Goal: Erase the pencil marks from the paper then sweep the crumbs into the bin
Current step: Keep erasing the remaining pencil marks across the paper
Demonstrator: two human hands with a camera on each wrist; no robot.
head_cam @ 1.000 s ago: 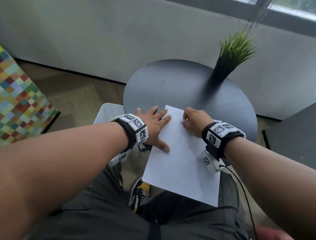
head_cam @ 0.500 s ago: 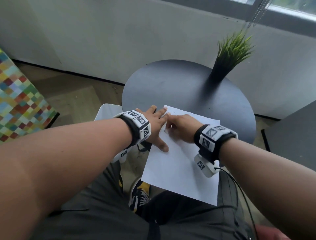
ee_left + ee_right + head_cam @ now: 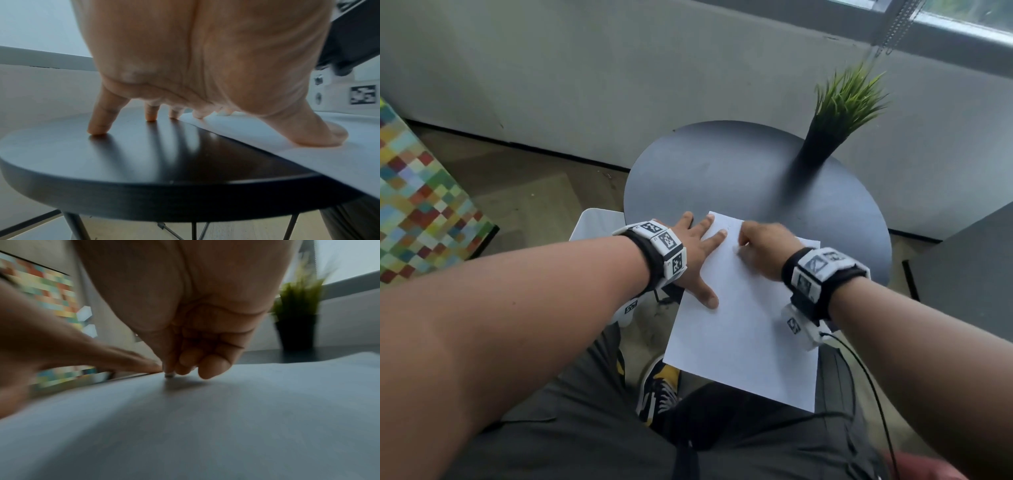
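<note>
My left hand is spread flat, fingers straight, pinning the paper down along its left edge near the far corner. In the left wrist view the thumb and the nearer fingertips press on the sheet while the outer fingers land on the bare dark desk. The paper lies at the near edge of the round desk, and its near end hangs out past the rim over my lap.

My right hand is curled up tight on the far part of the sheet, just beside the left fingertips. From the right wrist view the fingers bunch together and pinch a small pale nub, the eraser, its tip touching the paper. That view is blurred, so I can't make out more of it.

A potted plant stands at the far right edge of the desk, well apart from both hands. A white bin sits on the floor just left of the desk, mostly hidden behind my left wrist.
</note>
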